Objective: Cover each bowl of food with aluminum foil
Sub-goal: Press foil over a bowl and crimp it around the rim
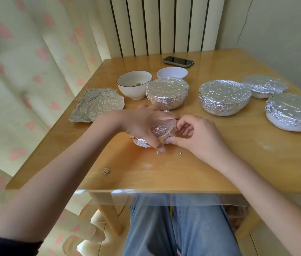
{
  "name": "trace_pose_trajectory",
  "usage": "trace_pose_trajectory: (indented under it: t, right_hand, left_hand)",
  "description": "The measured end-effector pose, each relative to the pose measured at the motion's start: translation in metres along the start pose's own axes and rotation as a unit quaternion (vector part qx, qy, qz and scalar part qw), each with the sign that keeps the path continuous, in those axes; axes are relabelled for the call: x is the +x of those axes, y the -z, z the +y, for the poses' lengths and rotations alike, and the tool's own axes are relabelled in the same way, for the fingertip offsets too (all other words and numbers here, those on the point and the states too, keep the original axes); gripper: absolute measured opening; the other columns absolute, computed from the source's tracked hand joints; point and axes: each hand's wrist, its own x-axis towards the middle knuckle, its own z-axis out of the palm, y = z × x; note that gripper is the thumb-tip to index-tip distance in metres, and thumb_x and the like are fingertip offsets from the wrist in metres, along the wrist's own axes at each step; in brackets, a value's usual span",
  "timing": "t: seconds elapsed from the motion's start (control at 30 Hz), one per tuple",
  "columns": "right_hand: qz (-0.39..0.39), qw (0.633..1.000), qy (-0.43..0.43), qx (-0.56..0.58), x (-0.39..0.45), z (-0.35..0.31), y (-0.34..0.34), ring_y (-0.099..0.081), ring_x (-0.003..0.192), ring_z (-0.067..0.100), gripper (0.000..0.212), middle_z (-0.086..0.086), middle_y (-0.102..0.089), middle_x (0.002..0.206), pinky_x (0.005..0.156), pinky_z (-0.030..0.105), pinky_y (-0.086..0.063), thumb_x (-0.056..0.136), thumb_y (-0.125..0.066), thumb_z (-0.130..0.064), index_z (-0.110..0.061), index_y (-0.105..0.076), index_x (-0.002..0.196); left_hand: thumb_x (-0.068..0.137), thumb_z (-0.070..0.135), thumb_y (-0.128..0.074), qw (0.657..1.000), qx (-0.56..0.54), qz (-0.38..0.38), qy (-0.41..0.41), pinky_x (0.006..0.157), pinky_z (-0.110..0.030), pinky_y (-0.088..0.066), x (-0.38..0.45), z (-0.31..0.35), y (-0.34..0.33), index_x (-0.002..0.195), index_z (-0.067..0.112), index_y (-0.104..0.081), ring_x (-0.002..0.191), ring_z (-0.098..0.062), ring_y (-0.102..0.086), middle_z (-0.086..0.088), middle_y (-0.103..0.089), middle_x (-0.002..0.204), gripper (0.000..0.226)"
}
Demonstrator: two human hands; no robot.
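Foil [159, 127] over the small orange bowl [140, 142] at the near middle of the table [219, 163] looked thin, crinkly and easily torn, best pinched at its loose edge. Left hand [142, 124] cupped the wrapped top; right hand [194, 133] pinched the foil's edge. Both hid the bowl's contents

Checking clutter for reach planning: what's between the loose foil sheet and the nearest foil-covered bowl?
In the head view, the uncovered white bowl with a dark rim stands between the loose foil sheet and the nearest covered bowl, a little further back.
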Motion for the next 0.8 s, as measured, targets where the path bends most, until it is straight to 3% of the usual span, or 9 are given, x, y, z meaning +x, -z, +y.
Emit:
trace_pose_trajectory:
  t: [0.17, 0.3, 0.47, 0.67, 0.8]
  right_hand:
    - [-0.105, 0.994, -0.043, -0.007, 0.008, 0.005, 0.014, -0.057, 0.068, 0.008, 0.048, -0.006, -0.063, 0.073, 0.071, 0.03, -0.052, 0.048, -0.082, -0.054, -0.023, -0.065, 0.08]
    - [-0.093, 0.995, -0.025, 0.024, 0.013, 0.006, 0.016, -0.05, 0.057, 0.002, 0.037, -0.009, -0.06, 0.066, 0.064, 0.025, -0.049, 0.054, -0.085, -0.046, -0.024, -0.063, 0.074]
    - [-0.117, 0.992, -0.033, -0.031, 0.021, 0.003, 0.017, -0.049, 0.053, 0.002, 0.034, -0.01, -0.062, 0.063, 0.066, 0.036, -0.053, 0.056, -0.086, -0.045, -0.026, -0.061, 0.069]
    - [-0.108, 0.988, -0.016, -0.107, 0.014, -0.004, 0.022, -0.053, 0.06, 0.0, 0.037, -0.015, -0.061, 0.063, 0.067, 0.033, -0.051, 0.06, -0.079, -0.057, -0.03, -0.06, 0.075]
    - [-0.124, 0.989, -0.008, -0.08, 0.021, -0.001, 0.027, -0.055, 0.06, 0.002, 0.026, -0.016, -0.061, 0.063, 0.07, 0.036, -0.053, 0.064, -0.079, -0.049, -0.029, -0.065, 0.074]
  left_hand:
    - [0.048, 0.064, -0.071, 1.0, -0.013, 0.007, 0.006, 0.109, -0.036, -0.026, -0.001, 0.002, -0.002, 0.136, 0.064, -0.027, 0.135, -0.015, -0.016, 0.019, -0.021, 0.148, 0.099]
    - [0.054, 0.056, -0.068, 1.0, -0.004, -0.004, 0.011, 0.104, -0.033, -0.027, -0.002, 0.004, -0.001, 0.141, 0.059, -0.022, 0.134, -0.012, -0.014, 0.021, -0.017, 0.147, 0.098]
    - [0.053, 0.051, -0.064, 0.999, 0.028, -0.026, 0.032, 0.097, -0.035, -0.027, -0.001, 0.007, 0.0, 0.139, 0.061, -0.014, 0.136, -0.015, -0.012, 0.023, -0.01, 0.147, 0.1]
    - [0.054, 0.05, -0.063, 0.999, 0.018, -0.018, 0.033, 0.101, -0.04, -0.029, -0.003, 0.008, -0.002, 0.136, 0.063, -0.016, 0.135, -0.017, -0.015, 0.022, -0.012, 0.146, 0.096]
    - [0.053, 0.048, -0.063, 0.999, 0.012, -0.023, 0.033, 0.105, -0.043, -0.029, -0.004, 0.01, 0.0, 0.136, 0.062, -0.018, 0.135, -0.015, -0.014, 0.022, -0.012, 0.147, 0.096]
